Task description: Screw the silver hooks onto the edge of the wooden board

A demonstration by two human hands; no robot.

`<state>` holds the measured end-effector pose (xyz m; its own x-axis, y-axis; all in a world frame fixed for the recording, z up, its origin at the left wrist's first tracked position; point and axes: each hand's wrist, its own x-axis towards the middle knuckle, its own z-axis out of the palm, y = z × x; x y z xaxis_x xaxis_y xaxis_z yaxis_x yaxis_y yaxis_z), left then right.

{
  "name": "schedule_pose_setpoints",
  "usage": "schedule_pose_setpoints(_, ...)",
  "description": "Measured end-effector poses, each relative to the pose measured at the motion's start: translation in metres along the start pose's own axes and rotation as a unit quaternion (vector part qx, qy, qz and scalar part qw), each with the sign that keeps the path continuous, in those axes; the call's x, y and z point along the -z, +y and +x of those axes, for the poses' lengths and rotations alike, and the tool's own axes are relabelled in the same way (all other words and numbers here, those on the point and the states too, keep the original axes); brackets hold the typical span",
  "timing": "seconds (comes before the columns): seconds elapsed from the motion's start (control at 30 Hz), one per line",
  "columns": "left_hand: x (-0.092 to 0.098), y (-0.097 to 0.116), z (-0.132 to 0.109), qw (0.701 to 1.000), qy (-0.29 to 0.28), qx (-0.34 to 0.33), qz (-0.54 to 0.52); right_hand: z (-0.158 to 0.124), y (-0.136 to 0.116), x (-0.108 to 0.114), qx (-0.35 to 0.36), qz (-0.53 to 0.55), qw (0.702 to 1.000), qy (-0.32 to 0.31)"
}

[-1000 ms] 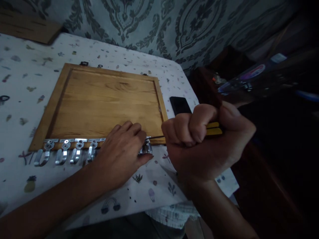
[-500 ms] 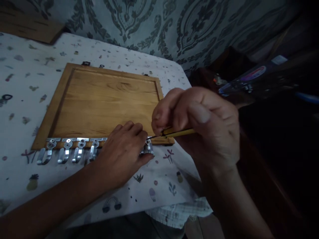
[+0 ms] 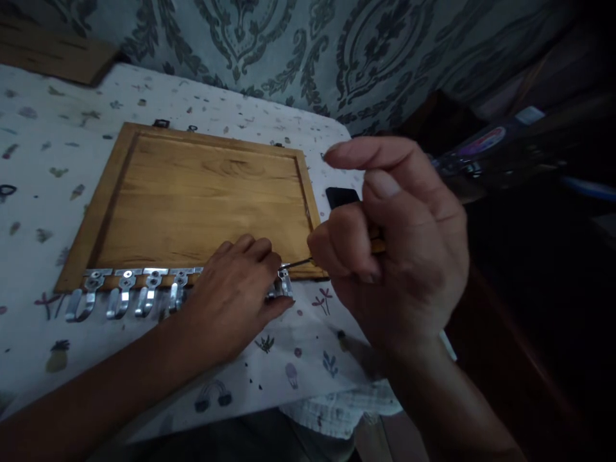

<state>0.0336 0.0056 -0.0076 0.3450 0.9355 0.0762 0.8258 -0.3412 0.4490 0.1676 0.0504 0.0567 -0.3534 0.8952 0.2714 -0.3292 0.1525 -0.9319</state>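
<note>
A framed wooden board (image 3: 206,205) lies on the table, with several metal hooks (image 3: 126,292) along its near edge. My left hand (image 3: 235,289) is closed over that edge, fingers on the board and thumb below, gripping a metal hook (image 3: 285,282) near the right corner. In my right hand (image 3: 399,256) is a screwdriver (image 3: 298,262) with a yellowish handle, mostly hidden by the fingers. Its thin shaft slants left, with the tip at the hook beside my left fingers. The index finger of my right hand is stretched out, while other fingers wrap the handle.
A patterned white cloth (image 3: 38,192) covers the table. Beyond the board's right side lies a flat black object (image 3: 342,196). Cardboard (image 3: 58,54) rests at the back left. A clear labelled bottle (image 3: 486,141) is off to the right, near a patterned curtain (image 3: 269,51).
My right hand has turned around the screwdriver; its index finger has lifted and straightened, and the handle is more covered. The black object has come into sight. My left hand stays on the hook.
</note>
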Motion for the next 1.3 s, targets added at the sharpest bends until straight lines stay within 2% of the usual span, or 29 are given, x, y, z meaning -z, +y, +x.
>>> schedule_pose_setpoints(0.13, -0.001, 0.001, 0.0, 1.0, 0.004, 0.007, 0.006, -0.008, 0.005, -0.012, 0.043, -0.028, 0.99, 0.135)
schedule_pose_setpoints(0.23, -0.001, 0.001, 0.0, 1.0, 0.011, 0.004, 0.008, -0.01, 0.007, -0.014, 0.043, -0.027, 0.985, 0.165)
schedule_pose_setpoints(0.33, 0.0, 0.001, 0.0, 1.0, 0.008, 0.005, 0.013, -0.009, 0.005, -0.01, 0.02, -0.033, 0.992, 0.118)
schedule_pose_setpoints(0.5, 0.003, 0.001, 0.001, 1.0, -0.005, 0.003, 0.003, 0.001, 0.003, 0.011, -0.023, -0.037, 0.999, -0.028)
schedule_pose_setpoints(0.63, 0.001, 0.0, 0.0, 1.0, -0.008, 0.002, -0.004, 0.009, 0.005, 0.027, -0.006, -0.025, 0.989, -0.143)
schedule_pose_setpoints(0.7, -0.001, -0.001, 0.0, 1.0, 0.004, -0.002, -0.008, 0.009, 0.005, 0.028, -0.008, -0.029, 0.984, -0.177)
schedule_pose_setpoints(0.77, -0.003, -0.002, -0.001, 1.0, 0.021, -0.006, -0.012, 0.007, 0.003, 0.024, -0.003, -0.012, 0.985, -0.171)
schedule_pose_setpoints(0.8, -0.004, -0.002, -0.001, 0.999, 0.029, -0.008, -0.014, 0.006, 0.0, 0.021, 0.008, 0.004, 0.988, -0.152)
schedule_pose_setpoints(0.83, -0.004, -0.002, -0.002, 0.999, 0.036, -0.01, -0.014, 0.005, -0.002, 0.018, 0.05, 0.038, 0.987, -0.15)
schedule_pose_setpoints(0.93, -0.005, -0.001, -0.003, 0.999, 0.046, -0.018, -0.015, 0.004, -0.01, 0.011, 0.071, 0.089, 0.986, -0.12)
schedule_pose_setpoints(1.17, -0.004, -0.001, -0.001, 0.999, 0.048, -0.014, 0.001, -0.001, -0.001, 0.02, 0.029, 0.08, 0.994, -0.069)
schedule_pose_setpoints(1.3, -0.004, 0.0, 0.001, 0.999, 0.036, -0.012, 0.003, -0.003, 0.004, 0.021, 0.03, 0.076, 0.993, -0.083)
